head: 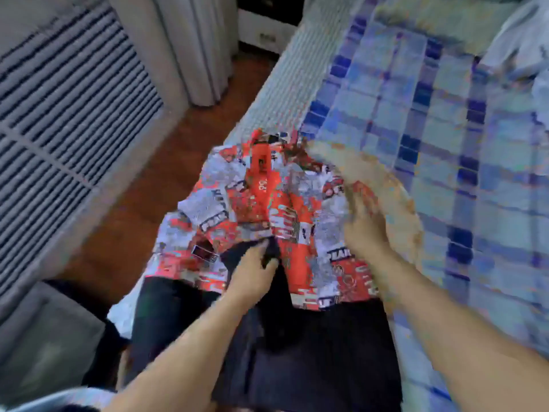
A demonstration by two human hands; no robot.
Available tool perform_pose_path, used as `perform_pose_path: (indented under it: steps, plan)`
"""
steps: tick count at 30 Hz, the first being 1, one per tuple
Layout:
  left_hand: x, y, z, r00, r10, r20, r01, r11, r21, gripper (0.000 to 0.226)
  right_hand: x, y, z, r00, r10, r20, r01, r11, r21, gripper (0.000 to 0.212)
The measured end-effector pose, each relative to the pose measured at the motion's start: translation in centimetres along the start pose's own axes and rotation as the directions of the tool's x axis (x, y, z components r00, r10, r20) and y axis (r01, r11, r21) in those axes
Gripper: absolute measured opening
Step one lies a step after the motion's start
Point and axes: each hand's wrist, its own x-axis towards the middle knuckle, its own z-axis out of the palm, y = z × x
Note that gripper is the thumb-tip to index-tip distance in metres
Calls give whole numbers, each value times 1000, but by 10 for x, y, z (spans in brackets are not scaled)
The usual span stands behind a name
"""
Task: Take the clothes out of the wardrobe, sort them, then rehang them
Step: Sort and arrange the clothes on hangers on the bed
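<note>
Clothes are out and mid-sort, none rehung yet by my judgement: a red printed shirt [255, 209] lies atop dark garments [312, 352] on the bed [445, 144], left hand [252, 278] pinching dark cloth, right hand [362, 230] too blurred to tell.

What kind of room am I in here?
Probably a bedroom: a bed with a blue checked cover, curtains by it, and clothes laid out, a red printed shirt over dark garments.
</note>
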Motion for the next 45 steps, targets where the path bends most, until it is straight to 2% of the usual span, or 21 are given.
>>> perform_pose_path:
  steps: [3,6,9,11,12,14,18,22,26,27,29,31,32,33,34,35,36,38,40,42,45]
  plan:
    - [-43,-73,48,980,-87,182,43,971,233,65,-114,109,67,911,331,245,-299,941,-157,80]
    - [-71,-110,65,965,-108,238,69,984,166,69,-165,189,86,776,562,286,-501,825,-261,95]
    - [-78,-116,70,998,-49,-37,54,984,168,73,-165,212,88,716,627,309,-590,779,-213,99]
    - [-69,-113,76,966,-146,-215,168,982,86,75,-158,218,96,697,643,317,-620,762,-184,94]
    - [-62,-108,77,955,-212,-208,213,977,-18,72,-155,218,101,705,640,306,-621,765,-171,88]
    - [-48,-98,83,954,-298,-33,288,941,-179,61,-155,221,108,723,623,298,-617,777,-127,71]
    - [-33,-84,89,946,-287,151,291,957,-6,52,-157,213,71,728,566,387,-639,764,86,27]
    - [-38,-63,73,876,-323,357,285,946,157,56,-151,179,-52,739,583,339,-663,537,521,25]
    - [-58,-37,28,789,-347,506,480,863,-157,28,-141,93,-160,873,363,327,-453,349,820,36]
    - [-60,-38,13,767,-362,529,536,815,-219,27,-136,66,-159,922,270,278,-366,369,854,37]
    - [-64,-53,-20,756,-386,529,600,730,-326,41,-133,2,-122,985,86,146,-169,559,812,36]
    - [-65,-77,-52,773,-388,502,624,607,-492,55,-146,-55,-52,966,-162,201,-3,772,636,46]
    - [-67,-82,-67,784,-393,481,620,542,-568,56,-159,-78,-15,889,-283,359,43,835,549,58]
    - [-67,-89,-79,798,-401,450,603,514,-611,52,-175,-95,24,740,-367,564,74,878,473,70]
    - [-67,-94,-88,817,-433,381,573,541,-615,46,-192,-105,56,576,-408,708,141,903,406,76]
    - [-67,-98,-94,834,-458,306,543,588,-599,41,-207,-106,81,476,-414,776,196,910,365,76]
    - [-67,-100,-97,847,-476,236,525,684,-507,42,-220,-102,96,459,-385,800,200,923,329,70]
    - [-60,-121,-92,868,-485,108,496,844,-204,65,-230,-68,112,578,-255,775,75,963,260,55]
    - [-47,-143,-85,859,-507,-68,511,858,57,71,-217,-17,113,715,3,699,-142,980,141,46]
    - [-33,-149,-80,806,-547,-224,572,818,61,78,-190,37,102,827,268,495,-318,948,18,41]
    - [-30,-141,-86,710,-609,-353,642,766,-31,107,-159,99,69,802,493,337,-538,841,51,32]
